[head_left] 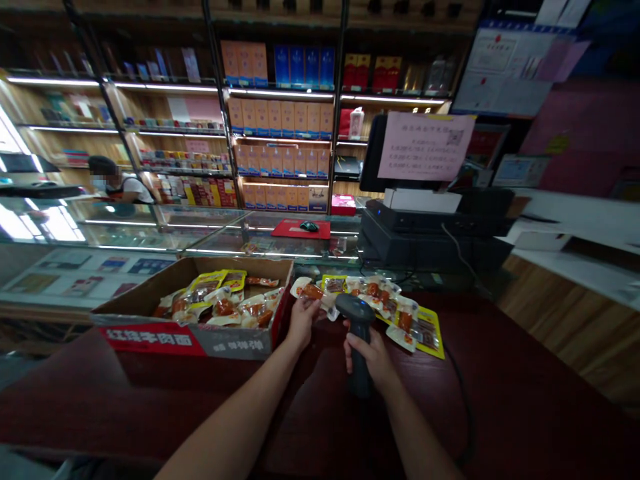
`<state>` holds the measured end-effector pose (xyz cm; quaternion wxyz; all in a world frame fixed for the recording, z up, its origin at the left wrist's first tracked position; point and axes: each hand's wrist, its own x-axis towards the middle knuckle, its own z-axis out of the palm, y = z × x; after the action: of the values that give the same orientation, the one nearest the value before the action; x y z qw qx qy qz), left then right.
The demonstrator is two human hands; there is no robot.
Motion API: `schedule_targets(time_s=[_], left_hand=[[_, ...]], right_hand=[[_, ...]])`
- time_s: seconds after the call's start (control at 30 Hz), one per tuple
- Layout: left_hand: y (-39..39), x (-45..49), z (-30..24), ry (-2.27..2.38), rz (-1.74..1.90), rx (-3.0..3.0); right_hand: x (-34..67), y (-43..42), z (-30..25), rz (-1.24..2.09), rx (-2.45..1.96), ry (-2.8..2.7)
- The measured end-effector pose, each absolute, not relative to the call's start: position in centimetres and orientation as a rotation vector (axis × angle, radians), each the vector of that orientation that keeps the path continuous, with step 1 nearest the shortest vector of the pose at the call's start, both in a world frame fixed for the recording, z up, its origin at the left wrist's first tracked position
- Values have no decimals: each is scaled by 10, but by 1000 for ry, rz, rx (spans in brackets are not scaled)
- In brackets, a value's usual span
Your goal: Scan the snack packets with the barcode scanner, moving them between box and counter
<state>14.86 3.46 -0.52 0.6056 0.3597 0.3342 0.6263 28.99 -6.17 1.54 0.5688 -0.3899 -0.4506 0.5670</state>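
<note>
My right hand (pixel 371 357) is wrapped round the grip of a dark barcode scanner (pixel 356 310), held upright with its head toward the packets. In my left hand (pixel 303 323) is a vacuum-sealed snack packet (pixel 311 291), pinched at its lower edge, with brown food showing through clear plastic. To the left stands an open cardboard box (pixel 235 345) with several similar packets (pixel 223 307) and yellow ones inside. Beyond the scanner lies a pile of packets (pixel 375 291) on the table, with a yellow packet (pixel 429 331) at its right end.
The dark red table (pixel 310 413) carries the scanner's cable (pixel 467 400) on the right. Behind it are a monitor (pixel 373 153) with a pink notice, glass display counters (pixel 200 230), and a mouse (pixel 309 227) on a red mat. A person (pixel 120 183) is at the far left, before stocked shelves.
</note>
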Motion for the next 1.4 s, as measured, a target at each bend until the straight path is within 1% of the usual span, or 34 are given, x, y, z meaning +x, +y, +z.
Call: schedule_targets(time_s=[0.23,0.33,0.43,0.5,0.63,0.8,1.03,1.13,1.27,1.4], left_hand=[[34,205,16,763,1110,1129],[42,242,30,955,1035,1450],[50,276,40,1165,1037,1794],[54,295,42,1249,1032,1919],[60,322,38,1280,1016,1964],[58,338,34,1210,1105,1804],[57,328,45,1341,1015,2172],[54,310,52,1388,959,2230],[47,266,68,1457,994,2262],[47,194,90,1599,1072,2259]], right_hand=[[315,-79,52,1218,-926,-1062],[333,-86,59,1158,-947,-1023],[354,-92,58,1068,-1005,-947],[369,-96,54,1020,-1037,-894],[396,-104,44,1014,-1081,-798],[414,-111,36,992,-1083,-748],[412,-114,39,983,-1102,-731],[405,-115,42,1007,-1113,-737],[389,-109,39,1062,-1103,-750],[362,-96,33,1156,-1094,-796]])
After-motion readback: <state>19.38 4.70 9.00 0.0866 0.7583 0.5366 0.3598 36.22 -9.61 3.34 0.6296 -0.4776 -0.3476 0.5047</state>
